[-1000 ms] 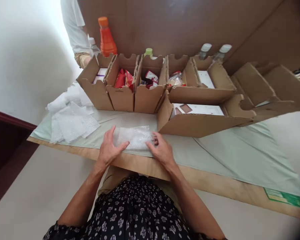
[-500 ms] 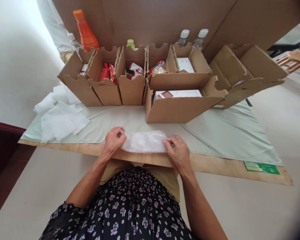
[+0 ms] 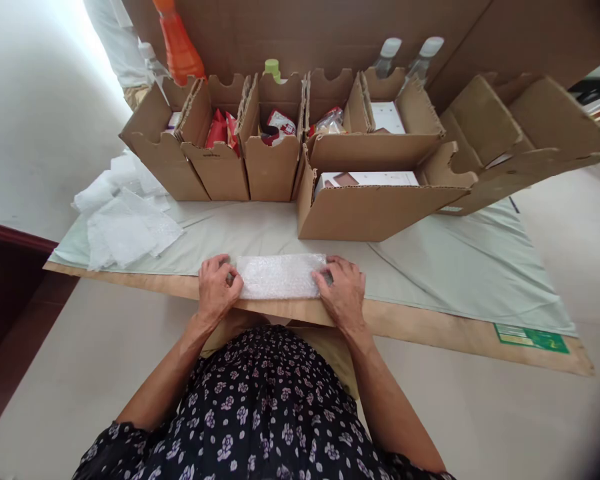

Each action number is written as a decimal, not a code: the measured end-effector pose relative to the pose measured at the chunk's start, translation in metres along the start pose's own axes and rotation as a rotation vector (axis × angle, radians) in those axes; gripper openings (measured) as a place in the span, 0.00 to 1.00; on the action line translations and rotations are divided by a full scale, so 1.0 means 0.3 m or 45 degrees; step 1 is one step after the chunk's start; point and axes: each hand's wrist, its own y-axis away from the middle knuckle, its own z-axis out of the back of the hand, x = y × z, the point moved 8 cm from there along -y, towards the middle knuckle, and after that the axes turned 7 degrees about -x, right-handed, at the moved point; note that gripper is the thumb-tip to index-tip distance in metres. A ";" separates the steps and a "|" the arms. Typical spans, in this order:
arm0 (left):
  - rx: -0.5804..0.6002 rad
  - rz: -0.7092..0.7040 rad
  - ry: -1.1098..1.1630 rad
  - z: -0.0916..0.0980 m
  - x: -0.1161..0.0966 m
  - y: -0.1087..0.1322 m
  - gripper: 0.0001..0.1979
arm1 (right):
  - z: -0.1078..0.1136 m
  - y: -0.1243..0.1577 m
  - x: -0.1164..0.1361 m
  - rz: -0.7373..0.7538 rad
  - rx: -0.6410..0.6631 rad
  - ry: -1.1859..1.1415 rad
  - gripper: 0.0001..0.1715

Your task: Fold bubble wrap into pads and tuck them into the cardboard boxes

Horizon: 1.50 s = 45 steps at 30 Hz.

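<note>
A small bubble-wrap bundle point(image 3: 280, 276) lies flat near the front edge of the table point(image 3: 430, 327). My left hand point(image 3: 217, 288) has its fingers curled round the bundle's left end. At the right end my right hand point(image 3: 342, 291) pinches the wrap. What the wrap holds is hidden. Both hands rest on the pale green cloth point(image 3: 445, 267).
A row of open cardboard bins point(image 3: 260, 167) with packets stands behind, and a wide low box point(image 3: 375, 210) is just beyond my right hand. Loose bubble-wrap sheets point(image 3: 125, 227) lie at the left. An orange bottle point(image 3: 179, 47) and clear bottles point(image 3: 410, 57) stand at the back. A person point(image 3: 123, 47) stands far left.
My hands shifted from the top of the bundle to its two ends and closed on them. The bundle now lies straighter along the table's front edge.
</note>
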 end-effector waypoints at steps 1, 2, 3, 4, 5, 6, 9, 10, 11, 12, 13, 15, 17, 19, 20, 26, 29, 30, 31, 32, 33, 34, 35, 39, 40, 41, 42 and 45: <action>0.034 0.012 -0.034 -0.003 0.007 0.003 0.03 | 0.001 0.004 -0.015 -0.012 0.006 0.009 0.14; 0.056 0.021 -0.057 0.001 0.010 0.005 0.03 | 0.012 0.007 -0.028 -0.024 -0.007 0.010 0.16; 0.059 0.021 -0.065 0.013 0.006 0.006 0.06 | 0.033 0.008 -0.035 -0.028 -0.036 0.010 0.18; 0.043 0.008 -0.061 0.031 -0.007 0.006 0.10 | 0.058 0.008 -0.034 -0.021 -0.073 0.010 0.20; 0.017 -0.022 -0.046 0.051 -0.029 0.006 0.15 | 0.082 0.005 -0.022 -0.003 -0.106 0.009 0.21; -0.004 -0.073 -0.024 0.066 -0.060 0.007 0.20 | 0.099 0.000 0.002 0.030 -0.125 0.003 0.21; 0.091 -0.315 0.026 0.043 -0.181 0.026 0.26 | 0.059 -0.009 0.138 0.235 0.014 -0.052 0.22; 0.188 -0.385 0.015 0.008 -0.213 0.038 0.27 | 0.017 -0.004 0.188 0.322 0.128 -0.077 0.23; 0.299 -0.434 -0.010 -0.035 -0.235 0.054 0.28 | -0.030 0.008 0.230 0.404 0.250 -0.096 0.25; 0.404 -0.460 -0.048 -0.078 -0.244 0.070 0.28 | -0.072 0.023 0.254 0.471 0.360 -0.104 0.25; 0.488 -0.465 -0.092 -0.117 -0.242 0.083 0.29 | -0.105 0.039 0.258 0.517 0.445 -0.098 0.26; 0.574 -0.458 -0.165 -0.168 -0.225 0.102 0.30 | -0.126 0.064 0.203 0.537 0.511 -0.046 0.26; 0.575 -0.460 -0.197 -0.185 -0.208 0.109 0.31 | -0.089 0.071 0.100 0.481 0.471 0.039 0.27; 0.555 -0.465 -0.191 -0.183 -0.199 0.111 0.31 | -0.020 0.062 0.011 0.375 0.378 0.118 0.27; 0.545 -0.464 -0.179 -0.181 -0.198 0.111 0.31 | 0.013 0.053 -0.007 0.326 0.325 0.139 0.27; 0.481 -0.457 -0.179 -0.177 -0.203 0.117 0.30 | -0.053 0.043 0.213 0.556 0.427 -0.084 0.26; 0.475 -0.456 -0.195 -0.178 -0.203 0.119 0.30 | -0.100 0.055 0.168 0.600 0.511 -0.055 0.24; 0.483 -0.453 -0.187 -0.176 -0.201 0.117 0.30 | -0.088 0.049 0.107 0.541 0.477 -0.006 0.24; 0.498 -0.448 -0.170 -0.173 -0.200 0.115 0.30 | -0.061 0.039 0.038 0.464 0.421 0.047 0.24; 0.514 -0.440 -0.146 -0.168 -0.200 0.110 0.30 | -0.027 0.029 -0.025 0.391 0.358 0.091 0.24; 0.518 -0.428 -0.120 -0.158 -0.200 0.103 0.29 | 0.009 0.018 -0.072 0.336 0.302 0.119 0.24; 0.507 -0.417 -0.096 -0.143 -0.203 0.094 0.29 | 0.040 0.009 -0.096 0.300 0.257 0.129 0.25; 0.480 -0.414 -0.076 -0.126 -0.209 0.083 0.28 | 0.061 0.002 -0.095 0.287 0.228 0.121 0.25; 0.438 -0.559 -0.077 -0.095 -0.269 0.076 0.29 | 0.011 0.006 0.081 0.387 0.289 0.000 0.26; 0.490 -0.616 -0.088 -0.108 -0.281 0.089 0.29 | -0.021 0.018 0.132 0.428 0.338 -0.026 0.26; 0.553 -0.660 -0.101 -0.124 -0.286 0.104 0.30 | -0.051 0.033 0.171 0.466 0.385 -0.042 0.26; 0.615 -0.686 -0.112 -0.141 -0.283 0.118 0.30 | -0.075 0.050 0.195 0.495 0.424 -0.047 0.26; 0.732 -0.692 -0.088 -0.158 -0.246 0.141 0.29 | -0.095 0.093 0.185 0.540 0.467 -0.039 0.27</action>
